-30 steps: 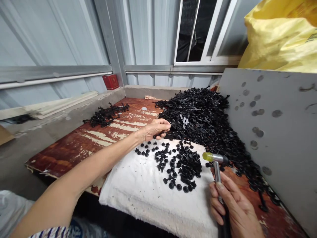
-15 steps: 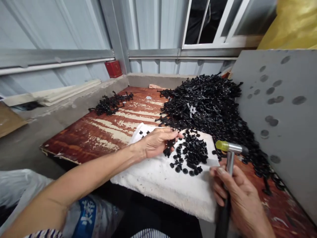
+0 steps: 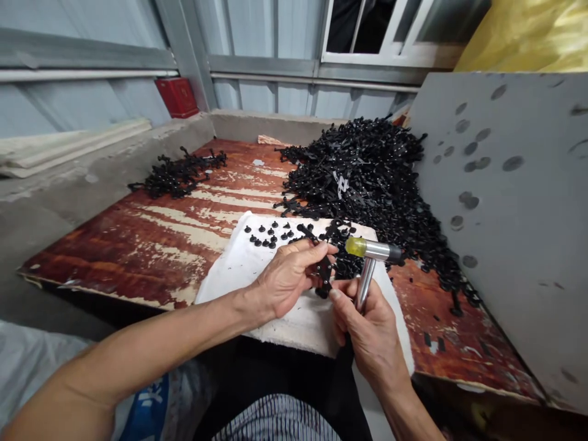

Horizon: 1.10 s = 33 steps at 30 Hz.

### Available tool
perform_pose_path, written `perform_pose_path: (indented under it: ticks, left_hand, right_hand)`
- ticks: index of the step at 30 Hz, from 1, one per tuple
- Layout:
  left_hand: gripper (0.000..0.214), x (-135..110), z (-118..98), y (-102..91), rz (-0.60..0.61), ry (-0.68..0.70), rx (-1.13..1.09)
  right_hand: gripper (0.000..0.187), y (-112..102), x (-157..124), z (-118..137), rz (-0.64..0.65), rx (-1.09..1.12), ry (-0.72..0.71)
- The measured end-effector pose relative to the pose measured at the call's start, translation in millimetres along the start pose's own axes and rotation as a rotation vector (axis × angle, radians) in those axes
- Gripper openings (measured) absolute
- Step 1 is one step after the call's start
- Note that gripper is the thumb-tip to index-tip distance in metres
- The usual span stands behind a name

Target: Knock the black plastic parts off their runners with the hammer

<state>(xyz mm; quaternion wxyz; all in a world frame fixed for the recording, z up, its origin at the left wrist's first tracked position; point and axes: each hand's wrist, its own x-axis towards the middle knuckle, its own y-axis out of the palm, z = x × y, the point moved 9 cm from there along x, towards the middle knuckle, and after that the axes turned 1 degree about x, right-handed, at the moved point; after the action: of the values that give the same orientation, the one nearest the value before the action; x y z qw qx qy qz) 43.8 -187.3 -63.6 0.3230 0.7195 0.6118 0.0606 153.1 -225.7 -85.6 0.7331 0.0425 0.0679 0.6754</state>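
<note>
Between its thumb and fingers, my left hand pinches a small black bracket-like part with shiny dots on it. My right hand is closed around a mallet with a yellow face, a dark face and a metal neck. The thumb and fingertip of that hand also touch the lower end of the black part. Beneath both hands lies a white cloth pad. Small round black pieces with stems stand on its far left area; more lie behind the hands, partly hidden.
A big heap of black parts covers the back right of the worn red-brown board. A smaller pile lies at the left. A spotted grey panel rises on the right, and a red box sits in the back corner.
My right hand has come left with the mallet and now meets the black part in my left hand. The camera view has shifted, and more round pieces show on the pad's left.
</note>
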Motion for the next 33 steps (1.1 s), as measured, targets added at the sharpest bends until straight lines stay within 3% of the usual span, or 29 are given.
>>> perform_pose_path:
  ticks: [7,13,16,20,24,28,33]
  left_hand:
    - [0.023,-11.9,-0.8,-16.3,-0.003,0.066,0.283]
    - [0.021,-11.5,4.4,-25.8,-0.001,0.013,0.360]
    - [0.021,-15.1,3.3,-19.9,0.118,0.028,0.403]
    - [0.037,-23.5,0.6,-13.1,0.261,0.084,0.411]
    - [0.038,-24.7,1.7,-20.1,0.220,0.077,0.398]
    - [0.026,-24.2,3.5,-23.2,0.211,0.062,0.378]
    - [0.026,-24.1,8.5,-25.8,0.152,0.026,0.213]
  right_hand:
    - [0.030,11.7,-2.3,-11.0,0.057,-0.080,0.028]
    - [0.029,22.0,-5.6,-14.3,0.091,-0.072,0.030]
    - [0.030,25.3,-6.0,-15.1,0.110,-0.010,0.034]
    - [0.032,26.7,-6.3,-16.4,0.095,0.129,0.065]
    - [0.033,26.7,-8.0,-14.9,0.061,0.176,0.059]
    - [0.033,27.9,-10.8,-14.3,0.061,0.154,0.074]
    - [0.034,32.0,-12.6,-14.8,0.092,0.146,0.071]
